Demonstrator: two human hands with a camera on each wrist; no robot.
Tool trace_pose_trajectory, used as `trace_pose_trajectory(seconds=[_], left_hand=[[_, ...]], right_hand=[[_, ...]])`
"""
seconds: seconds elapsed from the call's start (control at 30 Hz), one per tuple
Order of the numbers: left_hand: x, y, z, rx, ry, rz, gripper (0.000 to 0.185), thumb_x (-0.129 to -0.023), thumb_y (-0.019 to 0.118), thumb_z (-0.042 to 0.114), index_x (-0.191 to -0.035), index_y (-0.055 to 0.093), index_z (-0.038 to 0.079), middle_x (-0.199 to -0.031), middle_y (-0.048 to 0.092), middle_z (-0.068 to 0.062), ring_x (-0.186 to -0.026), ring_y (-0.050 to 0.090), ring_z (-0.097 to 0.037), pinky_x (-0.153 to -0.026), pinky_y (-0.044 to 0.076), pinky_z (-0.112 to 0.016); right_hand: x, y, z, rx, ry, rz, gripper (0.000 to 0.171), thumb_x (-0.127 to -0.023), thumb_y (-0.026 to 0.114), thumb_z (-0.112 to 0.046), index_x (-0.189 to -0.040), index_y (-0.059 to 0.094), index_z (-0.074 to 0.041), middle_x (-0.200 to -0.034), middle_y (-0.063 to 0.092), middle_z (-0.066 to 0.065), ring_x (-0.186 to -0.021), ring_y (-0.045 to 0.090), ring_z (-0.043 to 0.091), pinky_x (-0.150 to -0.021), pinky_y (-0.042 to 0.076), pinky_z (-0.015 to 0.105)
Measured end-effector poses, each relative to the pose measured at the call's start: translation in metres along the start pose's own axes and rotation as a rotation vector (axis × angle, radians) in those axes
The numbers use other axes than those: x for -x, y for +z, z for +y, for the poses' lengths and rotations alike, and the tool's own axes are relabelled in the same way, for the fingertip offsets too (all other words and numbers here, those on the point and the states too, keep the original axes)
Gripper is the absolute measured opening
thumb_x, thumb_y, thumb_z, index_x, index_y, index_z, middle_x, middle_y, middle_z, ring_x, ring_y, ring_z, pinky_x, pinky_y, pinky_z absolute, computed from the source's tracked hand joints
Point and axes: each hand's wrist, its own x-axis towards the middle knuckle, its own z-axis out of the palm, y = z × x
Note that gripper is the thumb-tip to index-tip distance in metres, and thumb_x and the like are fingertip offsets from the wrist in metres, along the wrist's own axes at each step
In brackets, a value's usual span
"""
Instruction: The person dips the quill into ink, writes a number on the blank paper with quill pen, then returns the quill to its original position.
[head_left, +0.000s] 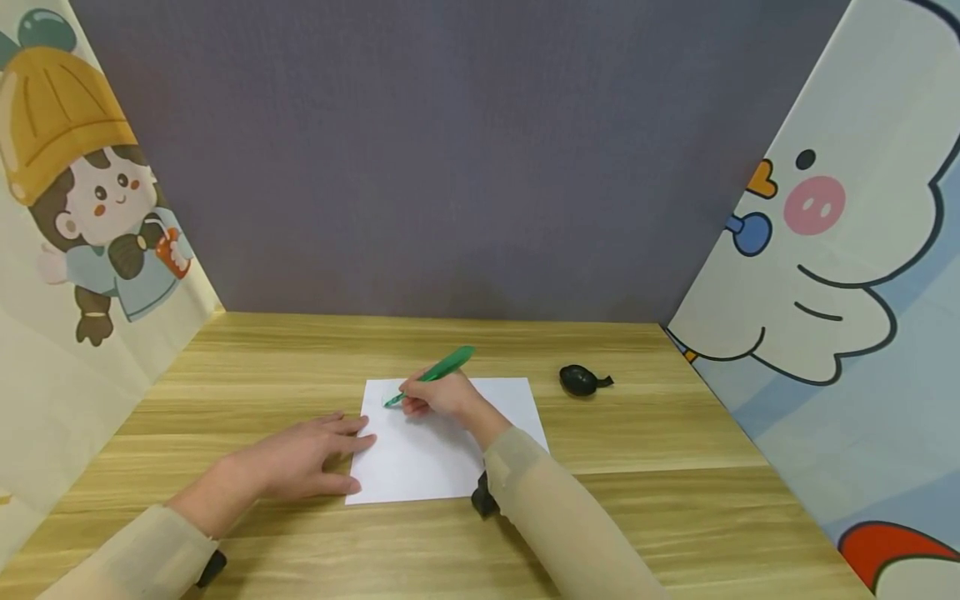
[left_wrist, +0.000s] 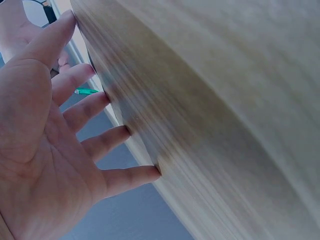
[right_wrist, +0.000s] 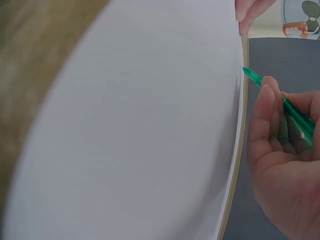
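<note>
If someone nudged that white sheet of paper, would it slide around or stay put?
The white sheet looks thin and light, lying flat on smooth wood, so it would probably slide easily. The left hand rests flat at its edge, likely steadying it. Lifted by a corner, it would probably droop.

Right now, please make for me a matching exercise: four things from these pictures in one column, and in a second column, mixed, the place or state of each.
1. green pen
2. left hand
3. black object
4. white paper

a. lies alone on the table, right of the paper
b. flat under both hands
c. pinched in the right hand, tip on the paper
d. fingers straight, resting on the paper's left edge

Pairs: 1-c, 2-d, 3-a, 4-b
</note>
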Motion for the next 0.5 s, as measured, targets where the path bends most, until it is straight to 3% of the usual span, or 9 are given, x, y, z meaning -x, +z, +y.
trace_pose_trajectory(seconds=[0.5], left_hand=[[0.0001,0.0005,-0.0012,0.006,-0.001,0.003,0.075,-0.100,0.073,0.060,-0.157,0.062,0.013,-0.170,0.049,-0.020,-0.155,0.041,-0.059,-0.122,0.039,-0.076]], right_hand=[[0.0047,-0.0086,0.0000,0.013,0.014,-0.009,0.021,-0.104,0.074,-0.010,-0.114,0.078,0.008,-0.091,0.083,0.018,-0.074,0.077,0.015,-0.075,0.070,0.033]])
